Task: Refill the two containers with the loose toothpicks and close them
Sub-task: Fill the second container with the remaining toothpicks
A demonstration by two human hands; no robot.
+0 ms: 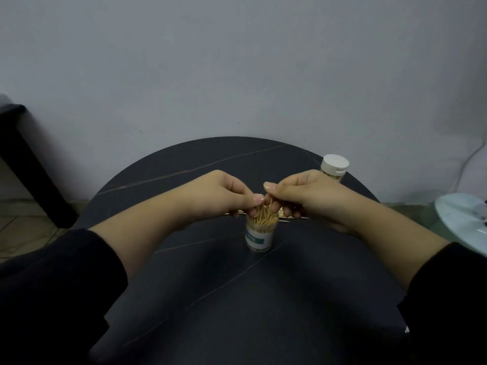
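Observation:
An open clear container (258,237) with a white and teal label stands at the middle of the round dark table (237,299), packed with upright toothpicks (263,219). Both hands hover right over its mouth. My left hand (224,193) and my right hand (300,193) each pinch toothpicks at the container's top with curled fingers. A few loose toothpicks (290,219) lie flat on the table just behind the container, partly hidden by the hands. A second container (333,167) with its white lid on stands at the table's far right edge.
A pale round plate-like object (463,222) sits off the table to the right. A dark piece of furniture (23,159) stands at the left by the grey wall. A cable (466,164) runs down the wall at right.

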